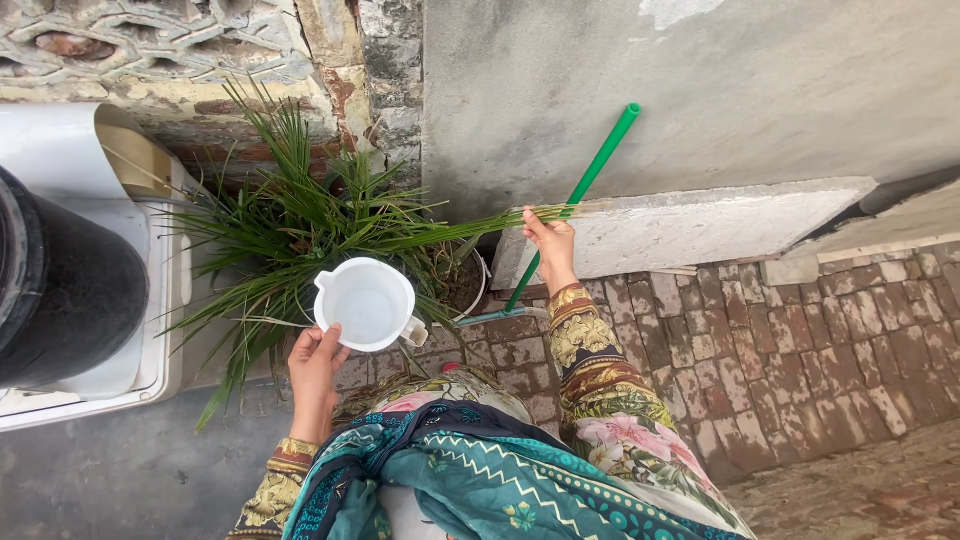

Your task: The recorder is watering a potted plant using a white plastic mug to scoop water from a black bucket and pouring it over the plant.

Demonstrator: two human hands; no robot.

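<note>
My left hand (316,372) is gripping a white plastic jug (366,303) by its rim, thumb on the near edge and the other digits curled underneath. I am holding it level, its open mouth facing up at me, just in front of a bushy plant (300,215) with long, thin green leaves. The jug's handle is pointing away to the right, and whether anything is inside it I cannot tell.

My right hand (549,240) is reaching forward and pinching the tips of a bundle of those leaves (480,222), pulling them out sideways to the right, away from the rest of the clump. The plant is sitting in a pale pot (478,290), mostly hidden by foliage.

A green stick (585,185) is leaning against the grey plastered wall (720,90), passing just behind my right hand. A flat stone slab (700,225) is propped against the wall's base, above the worn brick paving (820,340). A black barrel (60,290) is standing on a white appliance (150,300) at my left.
</note>
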